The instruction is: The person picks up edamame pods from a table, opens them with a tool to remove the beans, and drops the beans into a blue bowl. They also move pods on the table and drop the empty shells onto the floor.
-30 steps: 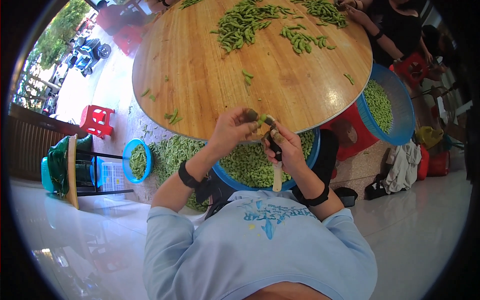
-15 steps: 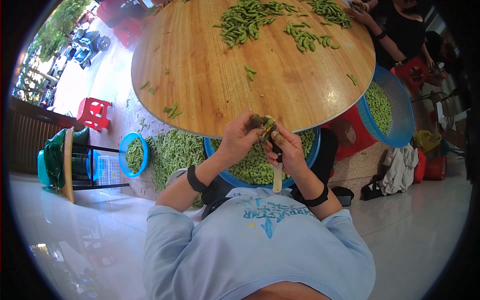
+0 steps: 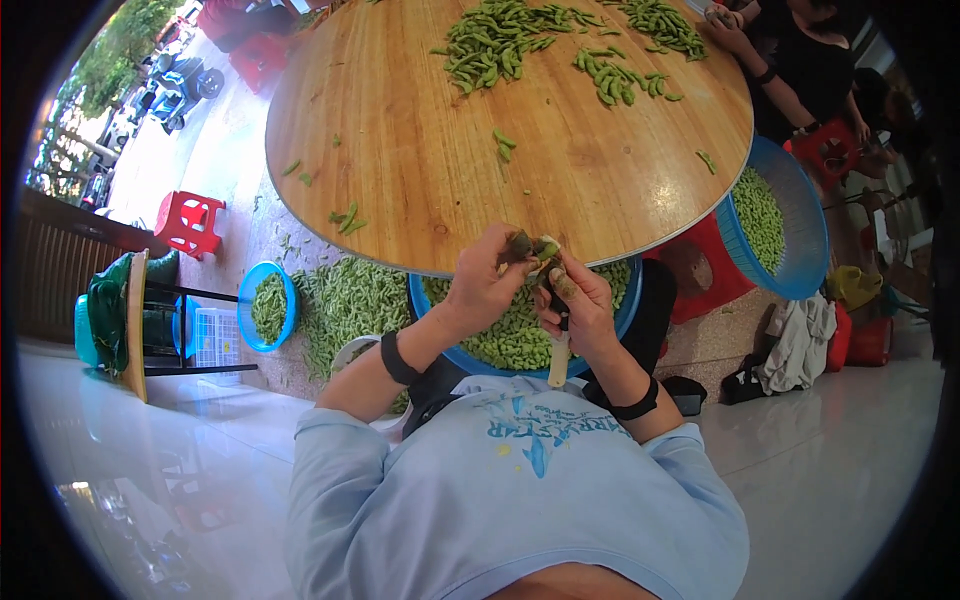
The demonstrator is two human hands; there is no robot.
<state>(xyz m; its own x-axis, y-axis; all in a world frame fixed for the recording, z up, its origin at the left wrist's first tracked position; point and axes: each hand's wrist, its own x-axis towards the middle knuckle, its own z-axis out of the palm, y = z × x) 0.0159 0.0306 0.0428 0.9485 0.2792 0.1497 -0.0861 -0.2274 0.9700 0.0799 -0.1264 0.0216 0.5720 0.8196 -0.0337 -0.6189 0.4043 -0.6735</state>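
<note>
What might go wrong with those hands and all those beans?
The green piece between the left hand and right hand is small, so it might slip and drop. The pale-handled tool pokes out below the right hand near the blue basin, so a loose grip might let it fall among the beans. A few pods lie near the table edge, so a bump could knock them off.

We've got a lt. blue shirt [image 3: 460, 520] on, rounded neckline [image 3: 555, 556], sleeves [image 3: 340, 455] ending approx. at the elbows. Darker blue print [image 3: 535, 435] up front – lettering, pointed shapes, a few yellow spots. Blk. band [image 3: 400, 360] on our L forearm, matching blk. strap [image 3: 637, 404] on the R. Brownish-green finger covers [image 3: 519, 243] on L hand [image 3: 485, 282] & R hand [image 3: 588, 310] – dk. trousers [image 3: 655, 308], only partly visible.
</note>
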